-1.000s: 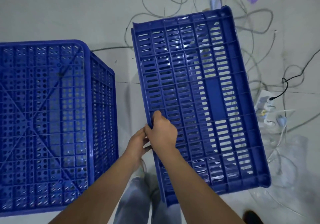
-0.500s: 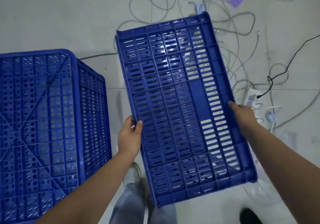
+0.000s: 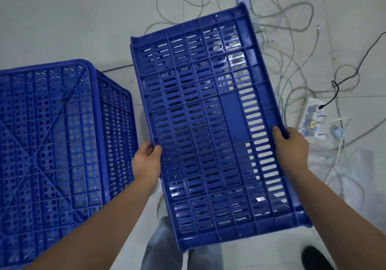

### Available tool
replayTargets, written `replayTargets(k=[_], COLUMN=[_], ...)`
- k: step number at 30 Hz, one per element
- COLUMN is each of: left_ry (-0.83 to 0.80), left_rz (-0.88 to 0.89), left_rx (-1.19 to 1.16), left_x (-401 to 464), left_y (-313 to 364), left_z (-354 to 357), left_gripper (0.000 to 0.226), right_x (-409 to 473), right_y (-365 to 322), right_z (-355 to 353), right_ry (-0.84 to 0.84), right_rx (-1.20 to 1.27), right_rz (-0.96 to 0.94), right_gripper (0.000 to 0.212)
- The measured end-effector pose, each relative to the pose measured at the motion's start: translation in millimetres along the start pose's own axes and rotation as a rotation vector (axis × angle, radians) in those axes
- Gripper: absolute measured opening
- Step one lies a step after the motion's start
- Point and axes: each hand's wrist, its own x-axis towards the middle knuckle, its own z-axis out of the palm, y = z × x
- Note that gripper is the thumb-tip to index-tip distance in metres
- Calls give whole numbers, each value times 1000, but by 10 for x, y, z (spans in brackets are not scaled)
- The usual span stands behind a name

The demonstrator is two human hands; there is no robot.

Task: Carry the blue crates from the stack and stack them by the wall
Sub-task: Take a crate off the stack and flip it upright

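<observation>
Gripping the long rims of a blue crate, both hands carry it clear of the floor in front of the person's legs. The left hand clamps the left rim with the thumb on the slatted face and the fingers curled behind; the right hand clamps the opposite rim in the same way, so the hands sit well apart, one on each side. The crate is turned so that a slotted wall or base faces the camera; which it is I cannot tell for sure from this angle.

Judging by its thin ribs and many slots, the crate should be light for its bulk and stiff enough not to sag between two grips. The glossy plastic could slip in a sweaty palm, so the raised rim, or a slot that a finger can hook, looks like the safest hold. It seems sturdy rather than fragile.

To the left stands a stack of blue crates, its corner near the carried crate's left edge but apart from it. To the right and ahead the floor is strewn with loose cables, a power strip and some clear plastic wrap, all likely to snag a foot. The carried crate hides the ground just below it. The open floor toward the upper left looks like the easier way out. No wall shows in this view.
</observation>
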Motion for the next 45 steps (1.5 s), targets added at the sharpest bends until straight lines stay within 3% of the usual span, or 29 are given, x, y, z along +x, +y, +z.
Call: replayTargets(k=[12,24,35,42,45], left_ry=[-3,-180,-456,-449,-481], left_rz=[-39,-204,-315,-288,-241], left_rx=[164,1,132,151,142], left_x=[-37,-124,90,71,2], left_y=[-186,-346,-190,-178,-122], left_z=[-226,-247,60,178,246], left_gripper=[40,44,63,79,72], right_x=[-574,-978,-1134,-1380,-1537], right_y=[87,221,191,120,61], right_z=[9,-161,-226,-126,6], right_ry=[-7,68,144,119,51], right_rx=[137,214,241,218,190], right_rz=[52,68,56,84,82], right_gripper=[44,41,25,18,15])
